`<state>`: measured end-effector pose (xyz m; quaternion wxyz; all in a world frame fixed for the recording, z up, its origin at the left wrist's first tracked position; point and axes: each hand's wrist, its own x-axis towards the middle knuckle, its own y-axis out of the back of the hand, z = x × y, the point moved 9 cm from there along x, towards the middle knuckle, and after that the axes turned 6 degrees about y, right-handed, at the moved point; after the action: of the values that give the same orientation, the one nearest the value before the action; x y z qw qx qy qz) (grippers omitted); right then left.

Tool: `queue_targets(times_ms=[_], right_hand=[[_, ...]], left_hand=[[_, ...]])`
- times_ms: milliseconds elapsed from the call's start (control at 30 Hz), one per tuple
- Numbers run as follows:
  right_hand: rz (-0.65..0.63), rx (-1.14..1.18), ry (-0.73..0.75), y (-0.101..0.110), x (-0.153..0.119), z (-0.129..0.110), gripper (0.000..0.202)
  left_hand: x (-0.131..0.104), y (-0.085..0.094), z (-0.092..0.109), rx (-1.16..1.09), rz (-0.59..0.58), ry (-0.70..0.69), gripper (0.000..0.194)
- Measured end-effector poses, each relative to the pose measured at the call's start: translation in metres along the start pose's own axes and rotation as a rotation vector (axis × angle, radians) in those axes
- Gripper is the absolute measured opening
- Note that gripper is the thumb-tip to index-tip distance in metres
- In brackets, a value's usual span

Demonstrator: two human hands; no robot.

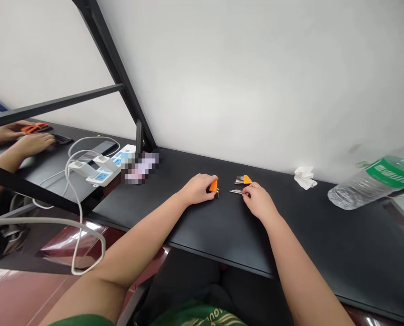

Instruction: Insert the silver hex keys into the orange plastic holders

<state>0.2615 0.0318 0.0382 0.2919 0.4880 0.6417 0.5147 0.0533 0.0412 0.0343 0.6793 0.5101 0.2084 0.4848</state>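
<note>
The left hand [198,188] rests on the black tabletop [290,235] near its far edge, fingers curled around a small orange holder [214,185] with a bent metal key sticking out below it. The right hand [258,199] sits just beside it, fingertips pinched on a thin loose metal key [236,191] that lies flat on the tabletop. A second orange holder [245,179], with a row of metal keys fanned out to one side, lies just behind the right hand, closer to the wall.

It looks like the keys are being sorted between the 2 holders, 1 key at a time. The loose key is thin and flat on the tabletop, so lifting it likely calls for a careful pinch at its end.

Further along the far edge lie a crumpled white tissue [304,177] and a clear water bottle [371,181] on its side (green label). Neither is close to the hands. Toward the left end sit a white power strip [108,168] and its cables. Beyond that, another person's hands [32,142] rest on the next tabletop, well apart.
</note>
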Motion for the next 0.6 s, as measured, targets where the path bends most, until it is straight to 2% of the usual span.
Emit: queue_targets(times_ms=[200, 400, 500, 600], right_hand=[[-0.132, -0.159, 0.028, -0.007, 0.006, -0.026, 0.015], [-0.224, -0.08, -0.05, -0.016, -0.004, -0.039, 0.016], [-0.183, 0.047, -0.029, -0.015, -0.003, -0.041, 0.017], [-0.063, 0.209, 0.078, -0.008, 0.003, -0.047, 0.013]], left_hand=[[0.0, 0.003, -0.005, -0.038, 0.002, -0.001, 0.046], [-0.004, -0.002, -0.002, -0.115, -0.016, -0.01, 0.042], [-0.005, -0.005, 0.003, -0.123, -0.031, -0.026, 0.041], [-0.005, -0.007, 0.008, -0.121, -0.037, -0.045, 0.04]])
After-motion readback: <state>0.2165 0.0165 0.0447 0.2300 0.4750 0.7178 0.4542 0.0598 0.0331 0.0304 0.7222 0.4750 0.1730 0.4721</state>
